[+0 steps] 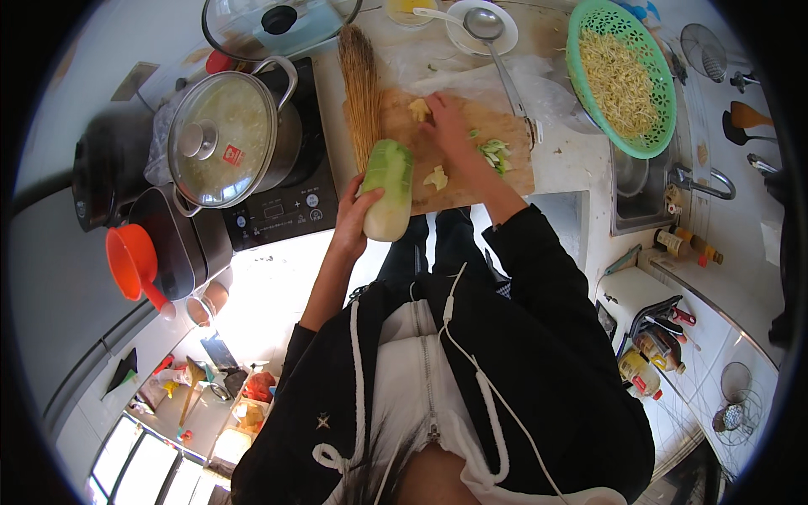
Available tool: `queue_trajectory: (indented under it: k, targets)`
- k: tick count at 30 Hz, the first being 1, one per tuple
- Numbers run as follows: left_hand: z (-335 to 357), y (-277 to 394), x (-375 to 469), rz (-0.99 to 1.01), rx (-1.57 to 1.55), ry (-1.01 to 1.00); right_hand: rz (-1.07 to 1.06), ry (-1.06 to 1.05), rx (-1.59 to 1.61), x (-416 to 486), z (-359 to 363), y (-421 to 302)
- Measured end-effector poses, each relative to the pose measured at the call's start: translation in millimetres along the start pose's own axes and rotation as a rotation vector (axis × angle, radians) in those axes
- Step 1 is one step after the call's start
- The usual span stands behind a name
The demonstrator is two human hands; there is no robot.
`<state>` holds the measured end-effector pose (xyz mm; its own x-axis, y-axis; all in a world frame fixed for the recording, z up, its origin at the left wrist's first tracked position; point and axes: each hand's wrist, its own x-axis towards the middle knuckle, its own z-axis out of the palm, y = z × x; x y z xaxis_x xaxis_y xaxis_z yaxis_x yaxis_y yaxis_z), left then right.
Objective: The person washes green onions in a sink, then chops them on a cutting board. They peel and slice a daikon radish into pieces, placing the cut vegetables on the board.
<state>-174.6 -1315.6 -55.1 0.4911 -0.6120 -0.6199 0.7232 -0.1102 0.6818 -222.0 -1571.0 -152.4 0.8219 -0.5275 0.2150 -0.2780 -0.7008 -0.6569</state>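
Note:
My left hand [351,214] is wrapped around a thick radish [389,189], green at the far end and pale at the near end, held over the left edge of a wooden cutting board [454,183]. Over the board, my right hand [447,123] has its fingers apart, with a knob of ginger [418,110] right by the fingertips; whether they touch it is unclear. Nearer to me on the board is a pale yellow piece [436,178], perhaps ginger too. Sliced green onion [495,156] lies to the right. A bundled straw whisk [364,88] rests across the board's left side.
At left, a lidded steel pot [221,139] stands on an induction cooktop [284,218]. A ladle [485,25] rests on a white plate [464,47] at the back. To the right are a green colander [666,120] of bean sprouts and a sink [637,211] with a faucet [701,180].

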Motion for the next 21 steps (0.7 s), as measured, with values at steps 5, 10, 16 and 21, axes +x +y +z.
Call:
queue_trajectory:
  k: [5, 10, 16, 21]
  targets:
    - [12, -13, 16, -0.056, -0.010, -0.006, -0.043, -0.096, -0.019, -41, -48, -5]
    - [10, -14, 23, -0.084, 0.043, 0.066, -0.111, -0.199, -0.172, -128, -76, -22]
    - [10, -13, 22, -0.064, 0.107, 0.152, -0.167, -0.283, -0.159, -132, -77, 0]
    - [13, -18, 18, 0.023, 0.230, 0.215, -0.219, -0.260, -0.238, -99, -76, 27]
